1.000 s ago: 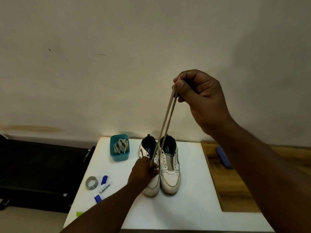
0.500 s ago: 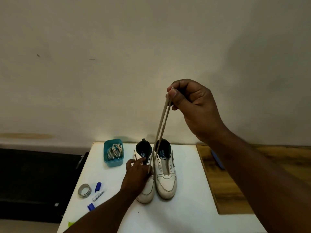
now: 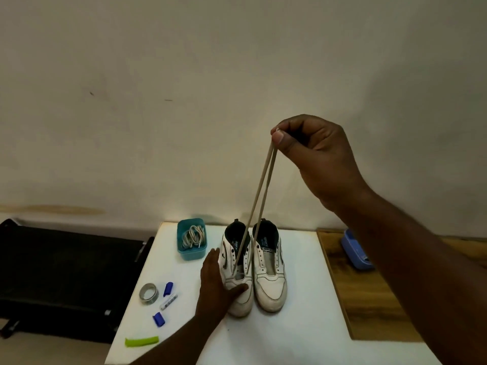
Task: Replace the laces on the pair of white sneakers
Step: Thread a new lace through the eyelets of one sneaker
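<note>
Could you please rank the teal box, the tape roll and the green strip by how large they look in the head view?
1. teal box, clearly the largest.
2. green strip, long but thin.
3. tape roll. The last two look alike overall, and the strip lies nearer the camera, so their order is unsure.

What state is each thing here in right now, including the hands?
Left sneaker: upright, lace through its lowest eyelets only.
Right sneaker: upright, unlaced.
Beige lace: both strands pulled up taut.
Right hand: raised, pinching the lace ends.
Left hand: steadying the left sneaker.
Teal container: open, holding coiled laces.
Marker: uncapped, lying flat.
</note>
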The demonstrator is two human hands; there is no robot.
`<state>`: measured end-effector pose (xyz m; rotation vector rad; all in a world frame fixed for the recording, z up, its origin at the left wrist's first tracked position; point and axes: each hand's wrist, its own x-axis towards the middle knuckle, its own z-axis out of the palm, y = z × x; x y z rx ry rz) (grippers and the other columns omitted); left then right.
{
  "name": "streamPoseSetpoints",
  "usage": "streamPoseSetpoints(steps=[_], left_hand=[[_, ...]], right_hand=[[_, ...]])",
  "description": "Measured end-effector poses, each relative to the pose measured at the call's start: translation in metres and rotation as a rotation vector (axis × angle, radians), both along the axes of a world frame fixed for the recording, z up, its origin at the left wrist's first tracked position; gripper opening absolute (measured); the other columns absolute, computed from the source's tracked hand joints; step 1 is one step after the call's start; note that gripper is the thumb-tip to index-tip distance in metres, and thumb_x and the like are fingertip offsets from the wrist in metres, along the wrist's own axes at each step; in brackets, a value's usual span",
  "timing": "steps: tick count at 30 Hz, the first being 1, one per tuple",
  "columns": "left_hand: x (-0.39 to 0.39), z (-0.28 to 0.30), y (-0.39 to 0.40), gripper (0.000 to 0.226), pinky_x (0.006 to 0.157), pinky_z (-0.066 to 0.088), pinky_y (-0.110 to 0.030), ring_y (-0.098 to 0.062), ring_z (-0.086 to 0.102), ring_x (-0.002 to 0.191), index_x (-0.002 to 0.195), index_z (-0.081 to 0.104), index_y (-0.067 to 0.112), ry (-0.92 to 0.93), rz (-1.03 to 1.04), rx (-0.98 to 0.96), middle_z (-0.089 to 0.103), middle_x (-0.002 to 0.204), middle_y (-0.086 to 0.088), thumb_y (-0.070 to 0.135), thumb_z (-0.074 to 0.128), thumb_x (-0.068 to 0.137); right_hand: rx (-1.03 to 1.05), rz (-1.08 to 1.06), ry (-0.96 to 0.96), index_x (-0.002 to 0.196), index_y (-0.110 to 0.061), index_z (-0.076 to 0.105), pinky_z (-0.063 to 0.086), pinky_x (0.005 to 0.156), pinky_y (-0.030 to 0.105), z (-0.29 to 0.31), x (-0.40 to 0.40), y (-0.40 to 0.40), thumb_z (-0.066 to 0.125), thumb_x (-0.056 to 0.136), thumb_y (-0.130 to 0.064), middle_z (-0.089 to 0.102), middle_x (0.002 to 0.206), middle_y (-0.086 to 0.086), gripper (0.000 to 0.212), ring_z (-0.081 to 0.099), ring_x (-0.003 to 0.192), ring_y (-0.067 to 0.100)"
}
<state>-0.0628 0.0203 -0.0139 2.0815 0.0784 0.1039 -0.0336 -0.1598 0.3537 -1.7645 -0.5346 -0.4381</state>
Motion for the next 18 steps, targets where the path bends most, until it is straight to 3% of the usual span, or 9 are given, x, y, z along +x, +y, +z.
streamPoseSetpoints(steps=[2, 6, 11, 13, 15, 18], left_hand=[[-0.007, 0.003, 0.005, 0.128, 0.12, 0.021, -0.029, -0.009, 0.021, 0.149, 0.16, 0.019, 0.032, 0.038, 0.022, -0.023, 0.024, 0.166, 0.007, 0.049, 0.096, 0.059], [-0.006, 0.019, 0.012, 0.116, 0.118, 0.024, -0.029, 0.0, 0.022, 0.142, 0.156, 0.03, 0.033, -0.082, 0.024, 0.019, 0.031, 0.16, 0.012, 0.057, 0.092, 0.061], [0.012, 0.071, 0.006, 0.073, 0.111, 0.033, -0.031, -0.007, 0.041, 0.138, 0.137, 0.057, 0.037, -0.286, -0.021, 0.021, 0.05, 0.147, 0.017, 0.072, 0.073, 0.075], [0.011, 0.1, 0.0, 0.043, 0.102, 0.046, -0.033, -0.004, 0.055, 0.125, 0.122, 0.067, 0.04, -0.353, -0.089, -0.051, 0.063, 0.131, 0.023, 0.064, 0.069, 0.086], [0.007, 0.125, -0.007, 0.021, 0.084, 0.057, -0.046, -0.011, 0.065, 0.105, 0.113, 0.071, 0.037, -0.325, -0.145, -0.167, 0.071, 0.112, 0.015, 0.049, 0.066, 0.097], [0.001, 0.151, -0.017, 0.017, 0.077, 0.056, -0.053, -0.021, 0.067, 0.086, 0.1, 0.073, 0.025, -0.276, -0.15, -0.304, 0.071, 0.092, 0.0, 0.037, 0.061, 0.102]], right_hand=[[-0.008, -0.033, 0.019, 0.097, -0.021, 0.075, 0.056, 0.095, 0.054, 0.002, -0.002, 0.003, 0.071, 0.094, -0.017, 0.076, 0.096, 0.0, 0.006, 0.071, 0.098, 0.023], [-0.052, -0.079, 0.05, 0.095, -0.019, 0.077, 0.057, 0.095, 0.052, 0.007, -0.008, 0.009, 0.073, 0.094, -0.017, 0.077, 0.094, -0.003, 0.005, 0.071, 0.096, 0.016], [-0.057, -0.107, 0.088, 0.093, -0.019, 0.078, 0.058, 0.096, 0.045, 0.012, -0.016, 0.015, 0.073, 0.094, -0.017, 0.077, 0.093, -0.005, 0.005, 0.071, 0.095, 0.012], [-0.05, -0.111, 0.103, 0.094, -0.02, 0.078, 0.057, 0.097, 0.043, 0.012, -0.018, 0.015, 0.073, 0.094, -0.018, 0.077, 0.093, -0.006, 0.005, 0.071, 0.095, 0.011], [-0.027, -0.105, 0.122, 0.094, -0.02, 0.078, 0.057, 0.098, 0.043, 0.01, -0.019, 0.014, 0.073, 0.094, -0.018, 0.077, 0.093, -0.004, 0.005, 0.072, 0.096, 0.013], [0.015, -0.096, 0.139, 0.093, -0.02, 0.078, 0.057, 0.099, 0.04, 0.008, -0.018, 0.012, 0.074, 0.093, -0.016, 0.078, 0.094, 0.0, 0.005, 0.073, 0.097, 0.017]])
